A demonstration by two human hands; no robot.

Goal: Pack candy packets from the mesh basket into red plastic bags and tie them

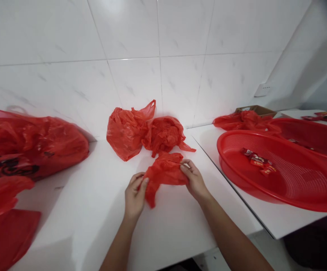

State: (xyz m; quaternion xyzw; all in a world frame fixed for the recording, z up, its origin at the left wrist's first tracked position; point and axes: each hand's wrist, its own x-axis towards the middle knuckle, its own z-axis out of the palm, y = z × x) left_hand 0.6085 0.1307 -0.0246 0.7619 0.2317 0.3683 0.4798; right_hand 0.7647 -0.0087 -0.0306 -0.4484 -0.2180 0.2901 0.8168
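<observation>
A small crumpled red plastic bag (165, 171) is held just above the white table (96, 210), between both hands. My left hand (134, 195) pinches its lower left part, fingers closed on the plastic. My right hand (194, 178) grips its upper right edge with thumb and fingers pressed together. Two more red plastic bags, one (125, 130) puffed up and one (165, 133) bunched, lie just behind against the tiled wall.
A heap of large red bags (25, 146) fills the left side. To the right, a red round basket (279, 192) holds a few wrapped sweets (259, 162); a second red basket (315, 135), more red bags (245, 120) and a cardboard box (256, 110) stand behind it.
</observation>
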